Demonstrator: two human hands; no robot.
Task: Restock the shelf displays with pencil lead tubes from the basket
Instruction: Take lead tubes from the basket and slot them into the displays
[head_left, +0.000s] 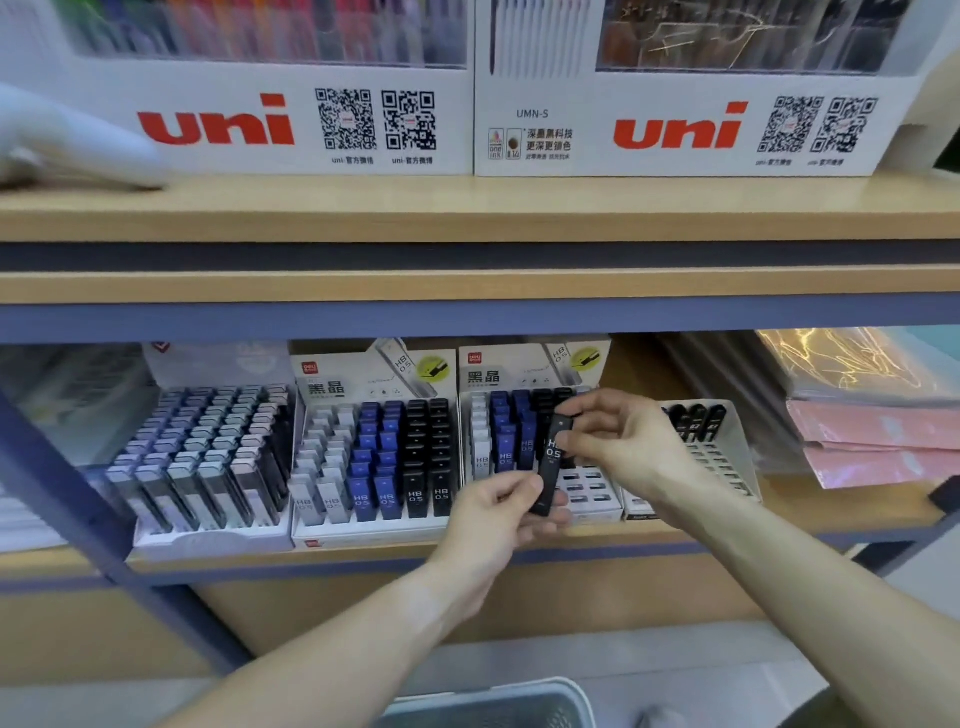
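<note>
Two bare forearms reach up from the bottom of the frame toward its centre right. The left hand (501, 506) curls its fingers around something held between both hands, while the right hand (618, 441), slightly higher, pinches its upper end.

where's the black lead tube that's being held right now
Head view, centre-right: the black lead tube is held between both hands, left hand below, right hand above, before the half-filled display.

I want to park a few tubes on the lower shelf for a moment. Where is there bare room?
Bare wood shows between the right-hand display tray and the pink packets, and a thin strip along the shelf front edge. The displays themselves sit packed side by side.
</note>
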